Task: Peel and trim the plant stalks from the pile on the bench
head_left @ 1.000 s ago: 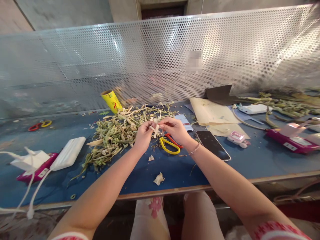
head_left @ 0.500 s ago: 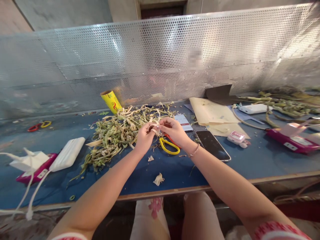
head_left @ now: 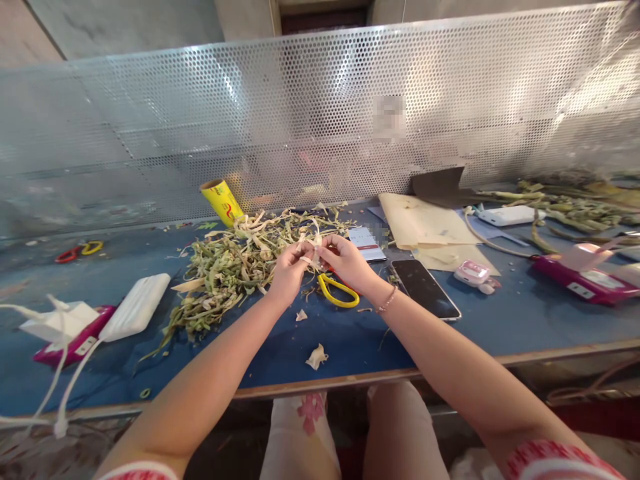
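Observation:
Both hands meet over the right edge of a heap of dried, greenish plant pieces (head_left: 220, 273) on the blue table. My left hand (head_left: 291, 270) is closed, its fingertips pinching a pale dried strip (head_left: 316, 241). From the right, my right hand (head_left: 345, 260) grips the same strip between thumb and fingers. Loose pale ends stick up above the fingertips. Just below the right hand lie scissors with yellow and red handles (head_left: 340, 299), partly hidden by that hand. Two pale scraps (head_left: 317, 357) rest nearer the table's front edge.
A yellow tube (head_left: 223, 202) stands behind the heap. A black phone (head_left: 425, 289), a pink case (head_left: 472, 273) and brown paper (head_left: 425, 223) lie right. Left are a white power bank (head_left: 137, 307), a purple power strip (head_left: 67, 353) and other scissors (head_left: 80, 251). A perforated metal screen (head_left: 310, 120) runs behind.
The pale strip between my hands has shifted, and its loose ends now spread more above the fingertips. Both hands stay in nearly the same place.

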The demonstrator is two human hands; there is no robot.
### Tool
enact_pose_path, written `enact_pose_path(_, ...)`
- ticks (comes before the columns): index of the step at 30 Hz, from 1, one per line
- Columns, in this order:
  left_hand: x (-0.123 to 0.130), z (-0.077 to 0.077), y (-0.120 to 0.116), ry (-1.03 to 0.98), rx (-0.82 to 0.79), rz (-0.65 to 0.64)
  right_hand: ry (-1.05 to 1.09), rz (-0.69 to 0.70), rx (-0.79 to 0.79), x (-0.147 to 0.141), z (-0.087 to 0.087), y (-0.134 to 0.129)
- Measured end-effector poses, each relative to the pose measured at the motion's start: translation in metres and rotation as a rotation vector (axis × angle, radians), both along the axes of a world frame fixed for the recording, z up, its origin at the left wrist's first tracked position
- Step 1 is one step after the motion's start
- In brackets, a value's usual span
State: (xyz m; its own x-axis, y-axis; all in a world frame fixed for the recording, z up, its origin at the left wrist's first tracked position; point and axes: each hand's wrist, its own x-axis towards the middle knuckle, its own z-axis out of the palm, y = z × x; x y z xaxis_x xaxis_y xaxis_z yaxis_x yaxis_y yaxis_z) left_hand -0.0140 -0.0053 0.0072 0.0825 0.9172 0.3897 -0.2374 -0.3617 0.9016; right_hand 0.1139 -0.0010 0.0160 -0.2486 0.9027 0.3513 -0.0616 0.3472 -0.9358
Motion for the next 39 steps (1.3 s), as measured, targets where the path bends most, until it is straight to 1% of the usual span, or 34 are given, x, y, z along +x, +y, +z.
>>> enact_pose_path(6, 0.001, 0.002, 0.0, -0.08, -0.018, -0.108, 0.001, -0.049, 0.032, 0.0, -0.004, 0.003)
enact_pose_path(12, -0.004, -0.004, 0.004, -0.126, -0.033, -0.167, 0.093, -0.117, 0.052, 0.0, -0.006, 0.004)
enact_pose_path(15, -0.002, -0.004, 0.003, -0.104, -0.049, -0.116, 0.113, -0.128, 0.08, -0.001, -0.007, 0.004)
enact_pose_path(18, 0.002, 0.0, 0.0, -0.116, -0.062, -0.048, 0.116, -0.071, 0.085, -0.003, -0.007, 0.002)
enact_pose_path(21, 0.005, 0.005, -0.003, -0.117, -0.077, -0.01, 0.113, -0.03, 0.11, -0.005, -0.007, 0.001)
enact_pose_path(23, 0.006, 0.006, -0.004, -0.111, -0.085, 0.004, 0.08, -0.043, 0.156, -0.005, -0.008, 0.001)
enact_pose_path(26, 0.005, 0.004, -0.002, -0.087, -0.085, 0.049, 0.019, -0.082, 0.194, -0.004, -0.008, 0.003)
enact_pose_path(28, 0.003, 0.0, -0.001, -0.027, -0.059, 0.106, 0.013, -0.096, 0.177, -0.004, -0.008, 0.003)
enact_pose_path(31, 0.0, -0.003, 0.0, 0.159, 0.024, 0.221, 0.026, -0.099, 0.135, -0.006, -0.008, 0.001)
enact_pose_path(33, -0.002, -0.003, -0.002, 0.275, 0.076, 0.28, 0.041, -0.102, 0.112, -0.008, -0.008, -0.002)
enact_pose_path(36, -0.001, 0.0, -0.006, 0.337, 0.101, 0.292, 0.087, -0.104, 0.079, -0.012, -0.008, -0.005)
enact_pose_path(39, 0.001, 0.003, -0.01, 0.336, 0.103, 0.259, 0.198, -0.052, 0.006, -0.014, -0.007, -0.009)
